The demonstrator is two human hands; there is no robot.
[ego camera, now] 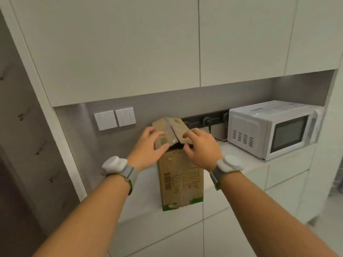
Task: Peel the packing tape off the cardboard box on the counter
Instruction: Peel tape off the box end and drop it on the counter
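A tall brown cardboard box (181,180) with a green bottom band stands upright on the white counter (239,154). Its two top flaps meet at a raised seam, where a shiny bit of clear packing tape (174,139) shows. My left hand (148,147) lies on the left flap, fingers spread over it and thumb at its front edge. On the right flap rests my right hand (201,147), fingers curled at the flap's front edge. A dark gap shows under the flaps at the front. Both wrists carry white devices on grey straps.
A white microwave (272,128) sits on the counter to the right of the box. Two white wall switches (115,118) and a dark socket strip (206,120) line the back wall. Upper cabinets (130,43) hang overhead, drawer fronts below the counter.
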